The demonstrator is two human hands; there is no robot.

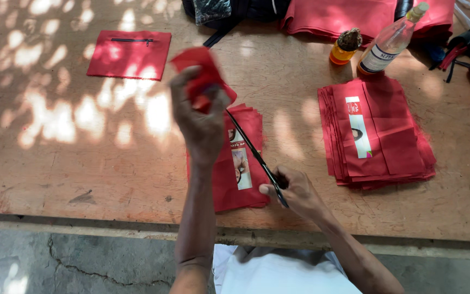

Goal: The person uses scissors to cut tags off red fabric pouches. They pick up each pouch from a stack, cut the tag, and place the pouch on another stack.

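My left hand [201, 120] is raised above the wooden table [82, 163], gripping a small red fabric piece [201, 68]. My right hand [297, 190] holds black scissors [254, 155], whose long blades point up-left toward the fabric. Under both hands lies a stack of red fabric pieces [237, 174] with a printed label strip on top. A second, thicker stack of red fabric pieces [375, 133] with a label lies to the right.
A finished red zip pouch [130, 53] lies at the far left. A clear bottle [388, 41] and a small orange bottle [345, 48] stand at the back. More red cloth [338, 16] and dark bags sit along the far edge. Concrete floor shows below the table.
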